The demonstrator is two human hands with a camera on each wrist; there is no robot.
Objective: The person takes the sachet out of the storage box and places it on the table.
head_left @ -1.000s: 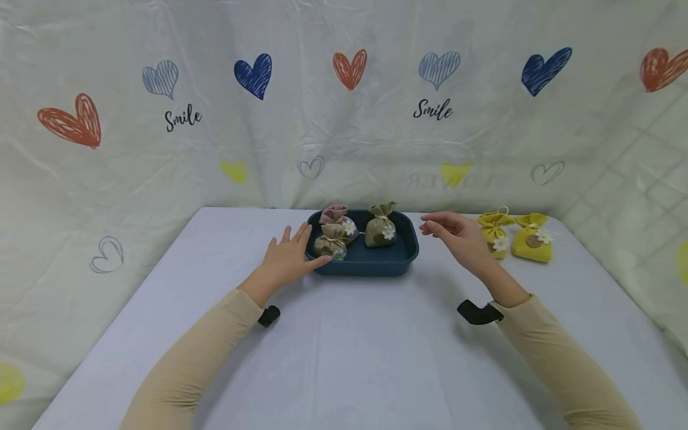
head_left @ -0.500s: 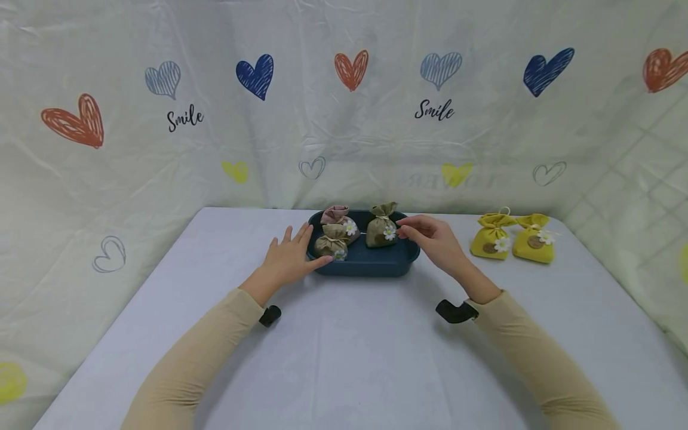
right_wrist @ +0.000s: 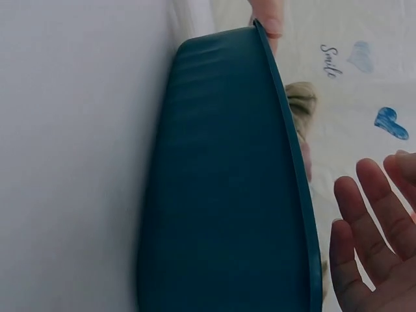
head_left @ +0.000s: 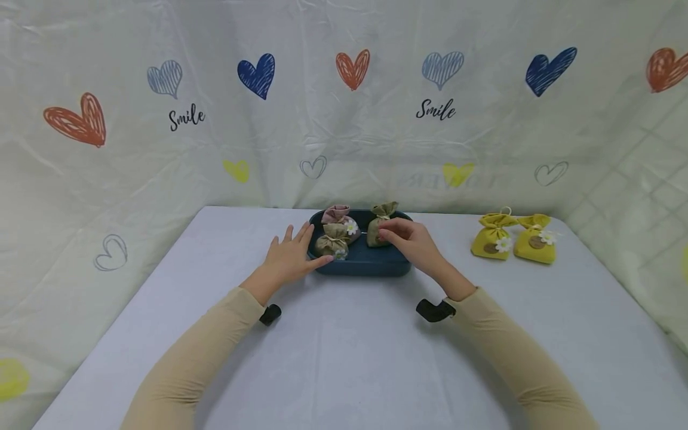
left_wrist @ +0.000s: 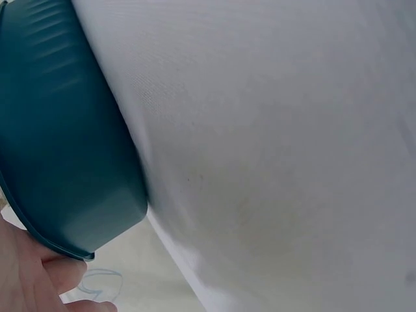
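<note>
My left hand [head_left: 287, 263] rests at the left end of a dark blue tray [head_left: 365, 269], fingers spread and thumb along the front rim. The left wrist view shows its fingers at the rim of the tray [left_wrist: 71, 143]. My right hand [head_left: 416, 243] reaches over the tray's right end, its fingertips overlapping an olive drawstring pouch [head_left: 373, 230] that stands inside. Loosely bent, the fingers [right_wrist: 374, 244] of that hand show beside the rim in the right wrist view. A brown pouch [head_left: 329, 243] and a pink pouch [head_left: 334, 213] sit in the tray's left half.
Two yellow drawstring pouches, a left one [head_left: 493, 235] and a right one [head_left: 534, 252], stand on the white table [head_left: 344, 346] to the right. Behind the tray hangs a pale curtain [head_left: 387, 137] printed with hearts.
My right hand has moved left, from in front of the yellow pouches to over the tray by the olive pouch. The left hand has stayed at the tray's left end.
</note>
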